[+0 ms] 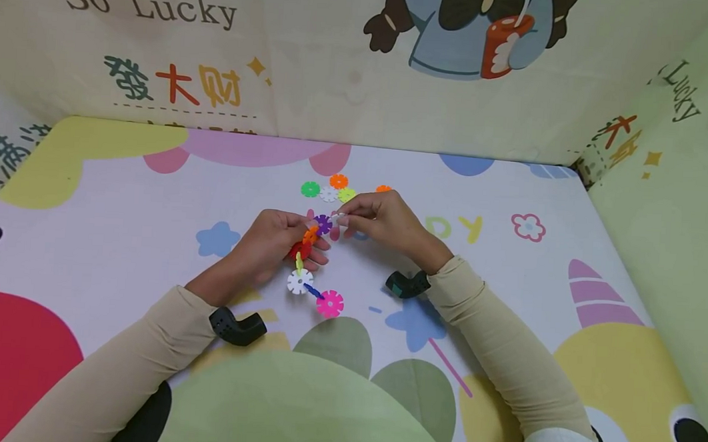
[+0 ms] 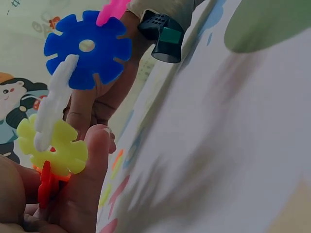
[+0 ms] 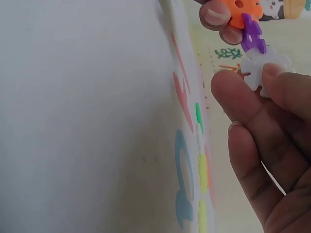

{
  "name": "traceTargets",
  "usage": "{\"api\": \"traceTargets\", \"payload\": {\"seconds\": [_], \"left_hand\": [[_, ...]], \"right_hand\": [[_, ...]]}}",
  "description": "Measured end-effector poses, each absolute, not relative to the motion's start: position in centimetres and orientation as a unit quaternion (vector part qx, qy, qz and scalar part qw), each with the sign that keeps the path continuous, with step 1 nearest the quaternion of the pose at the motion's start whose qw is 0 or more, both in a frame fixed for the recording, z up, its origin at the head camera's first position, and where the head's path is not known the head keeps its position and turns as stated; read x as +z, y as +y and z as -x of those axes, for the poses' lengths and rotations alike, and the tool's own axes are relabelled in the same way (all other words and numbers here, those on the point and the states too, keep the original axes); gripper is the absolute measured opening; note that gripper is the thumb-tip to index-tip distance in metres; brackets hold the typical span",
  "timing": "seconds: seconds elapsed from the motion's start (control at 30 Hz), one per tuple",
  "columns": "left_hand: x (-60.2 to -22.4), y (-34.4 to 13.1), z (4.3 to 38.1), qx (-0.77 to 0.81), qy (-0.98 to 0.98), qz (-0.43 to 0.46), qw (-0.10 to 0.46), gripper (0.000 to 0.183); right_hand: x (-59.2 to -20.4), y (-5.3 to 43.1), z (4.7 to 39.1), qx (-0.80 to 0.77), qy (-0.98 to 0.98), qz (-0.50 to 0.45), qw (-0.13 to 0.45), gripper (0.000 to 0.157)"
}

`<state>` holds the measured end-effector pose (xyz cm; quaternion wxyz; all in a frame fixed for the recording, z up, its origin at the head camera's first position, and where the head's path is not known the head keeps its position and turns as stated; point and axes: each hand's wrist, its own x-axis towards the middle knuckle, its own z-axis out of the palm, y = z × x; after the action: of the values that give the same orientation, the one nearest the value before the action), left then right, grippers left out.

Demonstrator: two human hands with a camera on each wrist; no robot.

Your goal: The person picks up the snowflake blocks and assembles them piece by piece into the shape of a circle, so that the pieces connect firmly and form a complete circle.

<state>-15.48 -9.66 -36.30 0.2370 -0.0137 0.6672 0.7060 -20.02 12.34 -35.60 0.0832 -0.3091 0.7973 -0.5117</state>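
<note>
A chain of notched plastic snowflake discs hangs from my left hand, whose thumb and fingers pinch it near the orange disc. Below that grip come a red disc, a yellow disc, a white disc, a blue disc and, at the bottom end, a pink disc. A purple disc sticks out above the orange one. Between thumb and forefinger, my right hand pinches another white disc against the purple disc's edge; whether they are slotted together I cannot tell.
Behind the hands lie several loose discs: a green disc, an orange disc, a white disc and a yellow disc. Another orange disc is partly behind the right hand. A printed cloth covers the table; fabric walls surround it.
</note>
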Motion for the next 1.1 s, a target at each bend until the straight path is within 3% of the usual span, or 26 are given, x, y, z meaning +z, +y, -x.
{"api": "traceTargets", "payload": {"seconds": [0.37,1.1], "left_hand": [[-36.0,-9.49,15.34,0.695,0.684,0.003,0.223,0.031],[-36.41,-9.37,15.66,0.689,0.684,-0.009,0.239,0.038]], "right_hand": [[-35.5,11.97,19.68,-0.467,0.821,0.324,0.056,0.015],[-35.09,12.29,19.97,-0.455,0.808,0.369,0.058,0.013]]}}
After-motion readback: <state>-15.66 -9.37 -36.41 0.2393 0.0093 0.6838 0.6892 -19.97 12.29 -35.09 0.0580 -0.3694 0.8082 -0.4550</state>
